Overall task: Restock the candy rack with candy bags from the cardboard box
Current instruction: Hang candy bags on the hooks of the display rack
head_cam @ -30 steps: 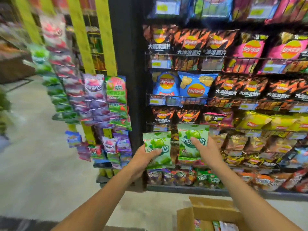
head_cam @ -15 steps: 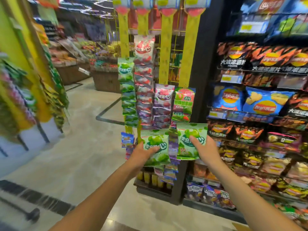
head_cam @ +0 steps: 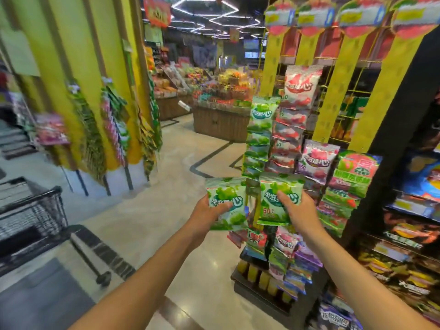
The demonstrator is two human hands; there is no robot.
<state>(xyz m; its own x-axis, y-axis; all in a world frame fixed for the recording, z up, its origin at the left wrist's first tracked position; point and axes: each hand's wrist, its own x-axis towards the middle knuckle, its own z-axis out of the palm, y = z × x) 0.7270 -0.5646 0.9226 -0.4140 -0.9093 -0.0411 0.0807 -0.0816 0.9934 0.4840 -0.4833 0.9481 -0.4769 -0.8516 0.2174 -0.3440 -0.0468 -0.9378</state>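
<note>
My left hand (head_cam: 209,209) grips a green candy bag (head_cam: 227,198) by its lower left side. My right hand (head_cam: 296,210) grips a second green candy bag (head_cam: 273,203) by its right edge. Both bags are upright, side by side, in front of the candy rack (head_cam: 331,115), whose yellow strips carry hanging columns of bags. A column of matching green bags (head_cam: 260,129) hangs just above my hands, with red bags (head_cam: 298,96) to its right. The cardboard box is out of view.
A dark shopping cart (head_cam: 31,213) stands at the left on the tiled floor. Another yellow candy rack (head_cam: 95,129) lines the left side of the aisle. Chip shelves (head_cam: 409,222) fill the right edge. A wooden display bin (head_cam: 220,122) stands farther down the aisle.
The view has swung left from the chip shelves to the candy rack and aisle. Both hands kept their bags and now sit in front of the rack's green column.
</note>
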